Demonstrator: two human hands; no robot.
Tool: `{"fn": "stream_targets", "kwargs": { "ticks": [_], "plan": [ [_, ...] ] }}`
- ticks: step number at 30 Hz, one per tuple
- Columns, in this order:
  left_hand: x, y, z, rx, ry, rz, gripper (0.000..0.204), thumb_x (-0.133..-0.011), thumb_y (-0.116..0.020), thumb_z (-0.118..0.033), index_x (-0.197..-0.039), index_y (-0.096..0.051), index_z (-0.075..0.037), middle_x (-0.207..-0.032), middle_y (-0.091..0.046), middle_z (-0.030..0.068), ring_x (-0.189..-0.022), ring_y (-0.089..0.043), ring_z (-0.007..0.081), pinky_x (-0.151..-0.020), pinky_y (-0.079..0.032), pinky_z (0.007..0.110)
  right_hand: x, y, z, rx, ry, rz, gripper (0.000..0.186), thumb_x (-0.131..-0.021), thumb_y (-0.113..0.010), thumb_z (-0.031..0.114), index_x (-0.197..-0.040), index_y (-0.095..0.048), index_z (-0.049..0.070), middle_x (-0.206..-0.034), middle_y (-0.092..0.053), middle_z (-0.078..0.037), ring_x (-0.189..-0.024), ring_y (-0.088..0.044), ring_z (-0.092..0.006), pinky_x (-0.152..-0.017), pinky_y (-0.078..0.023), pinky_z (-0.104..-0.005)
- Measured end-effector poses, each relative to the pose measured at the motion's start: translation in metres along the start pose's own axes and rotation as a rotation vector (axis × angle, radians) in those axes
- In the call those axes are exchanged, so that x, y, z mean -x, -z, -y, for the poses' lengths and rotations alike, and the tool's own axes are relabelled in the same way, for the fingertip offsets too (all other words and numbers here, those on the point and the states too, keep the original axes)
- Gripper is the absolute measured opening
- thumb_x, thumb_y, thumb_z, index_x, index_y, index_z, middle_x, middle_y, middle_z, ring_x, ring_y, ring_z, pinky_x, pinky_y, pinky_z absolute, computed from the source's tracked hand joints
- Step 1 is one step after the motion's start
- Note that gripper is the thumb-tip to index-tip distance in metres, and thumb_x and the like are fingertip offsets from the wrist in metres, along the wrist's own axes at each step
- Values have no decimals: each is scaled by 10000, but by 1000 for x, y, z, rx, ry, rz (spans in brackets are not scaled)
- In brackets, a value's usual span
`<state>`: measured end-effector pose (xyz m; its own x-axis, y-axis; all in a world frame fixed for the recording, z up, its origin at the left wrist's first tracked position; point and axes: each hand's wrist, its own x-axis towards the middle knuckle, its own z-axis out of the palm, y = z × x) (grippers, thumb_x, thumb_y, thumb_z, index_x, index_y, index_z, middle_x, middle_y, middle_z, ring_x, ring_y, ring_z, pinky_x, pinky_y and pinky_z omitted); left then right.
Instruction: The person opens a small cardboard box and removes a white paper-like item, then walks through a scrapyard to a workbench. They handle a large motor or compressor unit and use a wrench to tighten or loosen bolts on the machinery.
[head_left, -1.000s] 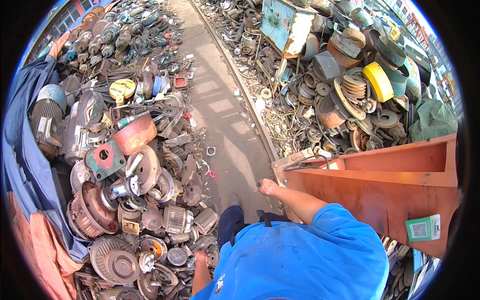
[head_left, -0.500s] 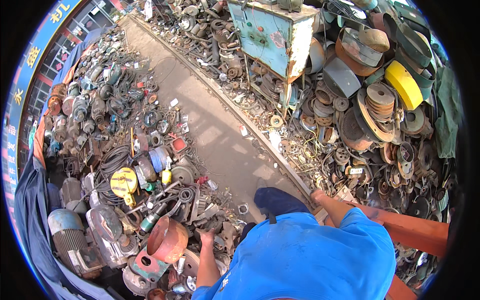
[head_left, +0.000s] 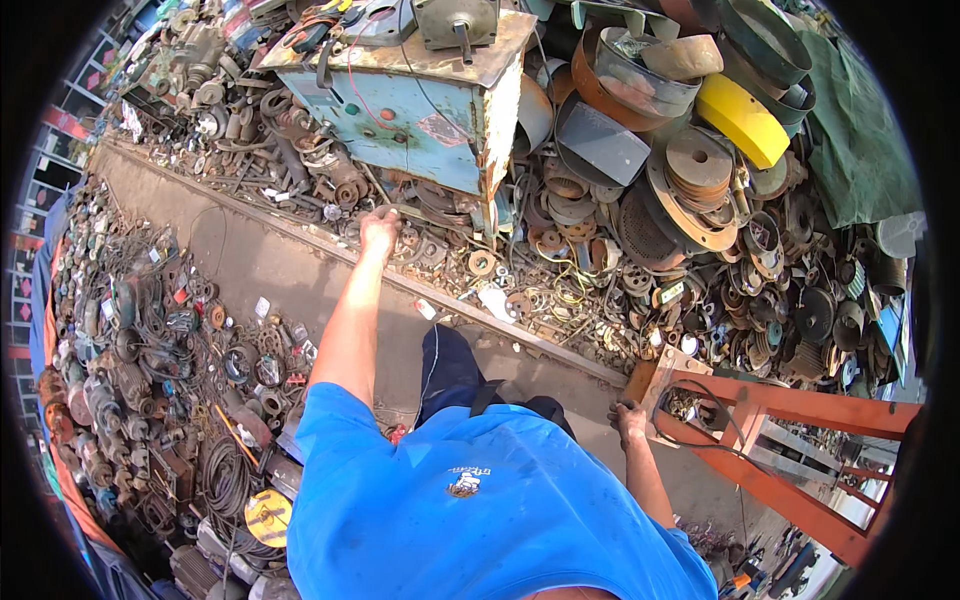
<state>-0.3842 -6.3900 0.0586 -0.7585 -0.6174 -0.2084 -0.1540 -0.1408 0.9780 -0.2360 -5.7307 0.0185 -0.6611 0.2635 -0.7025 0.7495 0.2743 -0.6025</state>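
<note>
Since a second ago the view has swung from the heap of motors and pulleys on the left to the far pile, and the left arm, low beside the body half a second ago, now stretches out across the bare concrete path (head_left: 250, 270). The work has moved to the scrap under the rusty pale-blue metal cabinet (head_left: 420, 120).

The left hand (head_left: 378, 228) is at the near foot of that cabinet, fingers curled down into the rusty rings and small parts there; whether they grip anything, I cannot tell. The right hand (head_left: 630, 420) is closed over the near corner of the orange-painted steel frame (head_left: 780, 410) on the right, as it was a second ago.
</note>
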Motion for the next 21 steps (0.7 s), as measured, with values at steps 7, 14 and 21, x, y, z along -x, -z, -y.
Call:
{"fn": "stream_targets", "kwargs": {
  "ticks": [7,14,21],
  "plan": [
    [-86,-89,-2,-133,-43,107,276,-941,-580,-70,-1185,-610,56,-874,-643,48,-658,-513,110,-612,-423,251,81,-48,-41,158,-184,-196,360,-875,-603,155,-1194,-642,-6,-1006,-728,-145,-823,-719,-207,-720,-571,-330],
    [19,-127,69,-432,364,794,263,-942,-578,-78,-1172,-608,46,-870,-640,47,-658,-517,116,-607,-426,258,195,-116,-92,150,-329,-475,350,-787,-630,225,-1085,-715,62,-892,-724,-178,-846,-724,-240,-773,-567,-370],
    [53,-185,35,-593,328,1168,250,-943,-577,-86,-1159,-607,37,-865,-637,46,-657,-521,121,-603,-429,264,203,-182,-163,629,-401,-190,264,-709,-682,125,-959,-751,79,-962,-731,-123,-885,-719,-281,-698,-578,-386]
  ]
}}
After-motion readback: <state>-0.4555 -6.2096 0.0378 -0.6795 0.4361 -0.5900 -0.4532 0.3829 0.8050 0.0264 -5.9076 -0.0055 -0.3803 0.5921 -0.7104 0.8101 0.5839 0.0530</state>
